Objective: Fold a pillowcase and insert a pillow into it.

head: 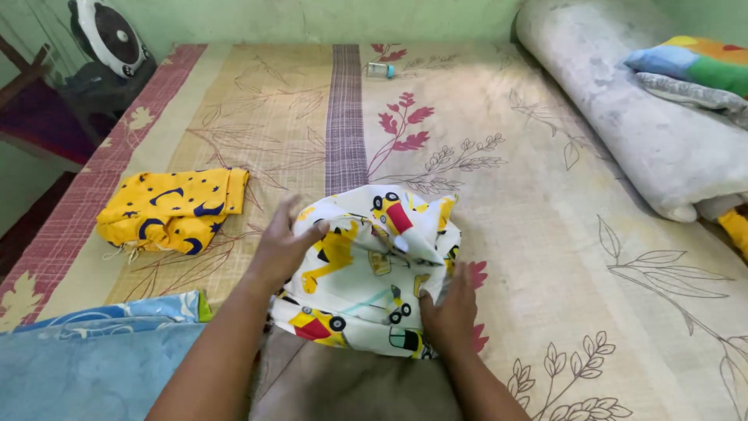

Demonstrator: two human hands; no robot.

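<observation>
Both hands work a small white garment [366, 269] printed with yellow and red vehicles, bunched at the centre of a woven mat [545, 234] — the left hand [280, 249] at about nine o'clock on the cloth, the right hand [450, 316] at about five o'clock. Fingers of the left hand curl over the cloth's upper left edge, pinching a fold of it between thumb and fingertips, so the hand is closed on fabric rather than spread flat. Lower down, the right hand lies palm down on the near right corner, fingers bent and pressed into the cloth; whether it grips or merely pins the material cannot be told from this angle. One flap of the garment stands folded over at its top, toward twelve o'clock.

At about ten o'clock from the garment, well apart from it, a yellow piece of clothing with dark blue moons [171, 210] lies folded on the mat. Blue patterned fabric [93, 351] fills the near left corner at about eight o'clock. A rolled grey blanket [623, 117] runs along the mat's right side at two o'clock, with a multicoloured cushion [693, 66] resting on it. A small bottle [380, 70] lies near the wall at twelve o'clock — and a white fan [109, 35] stands off the mat at eleven o'clock.
</observation>
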